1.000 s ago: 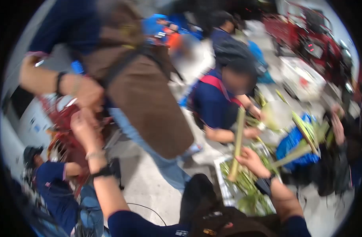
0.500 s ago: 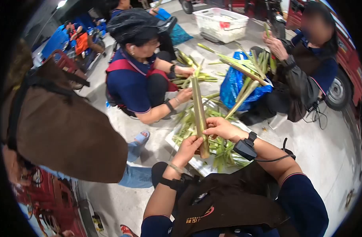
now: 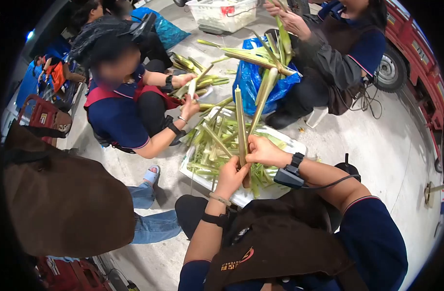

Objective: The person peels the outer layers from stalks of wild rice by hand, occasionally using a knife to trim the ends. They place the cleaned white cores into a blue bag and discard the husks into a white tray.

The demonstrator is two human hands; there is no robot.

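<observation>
A long green-brown stalk (image 3: 242, 127) stands nearly upright in front of me, held near its lower end. My left hand (image 3: 230, 177) is closed around it from the left. My right hand (image 3: 264, 151) pinches it from the right, just above, close to my left fingers. Beneath both hands lies a white tray (image 3: 295, 145) heaped with green peelings and leaves (image 3: 202, 149). Beyond the tray, a blue plastic bag (image 3: 245, 80) holds more stalks (image 3: 264, 94), some sticking out over its edge.
On the left a crouching co-worker (image 3: 116, 114) handles a stalk. Another person (image 3: 324, 53) sits behind the blue bag. A standing person in a brown apron (image 3: 69, 203) is close on my left. A white crate (image 3: 222, 17) stands at the back; a red vehicle (image 3: 416, 53) is at right.
The view has shifted, so surroundings appear farther left and higher. The stalk in my hands looks narrower, as if turned. The crouching co-worker's head has lowered and their hands hold a pale stalk.
</observation>
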